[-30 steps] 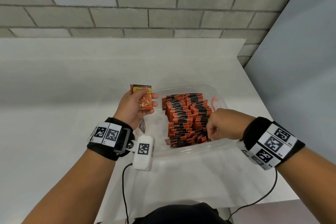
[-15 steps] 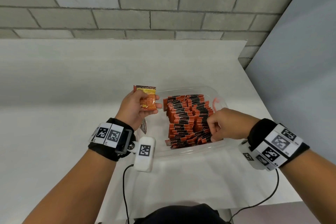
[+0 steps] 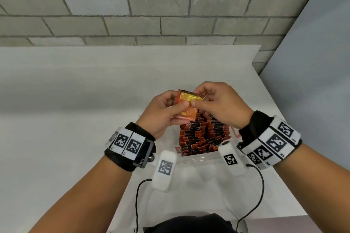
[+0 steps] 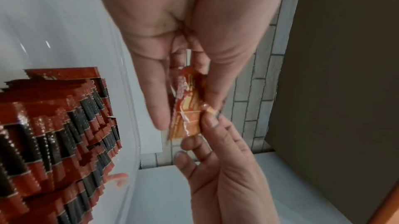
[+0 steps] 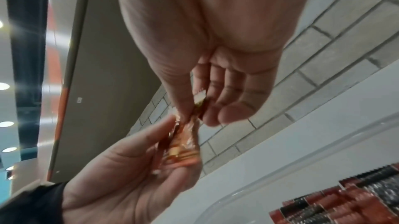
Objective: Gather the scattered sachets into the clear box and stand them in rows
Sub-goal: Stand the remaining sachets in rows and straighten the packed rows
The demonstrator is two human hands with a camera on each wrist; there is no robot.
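Note:
My left hand holds a small bundle of orange and yellow sachets above the far end of the clear box. My right hand has come up to the bundle and pinches its right edge between thumb and fingers. The left wrist view shows the sachets gripped between both hands, and so does the right wrist view, sachets. Inside the box, red and black sachets stand packed in rows, with the same rows at the left of the left wrist view.
The box sits on a white table near its right edge. A grey brick wall runs behind, and a grey panel stands at the right. Thin black cables hang from both wrist cameras.
My right hand rose out of the box and moved left to take hold of the sachets in my left hand. The left hand shifted a little to the right, over the box.

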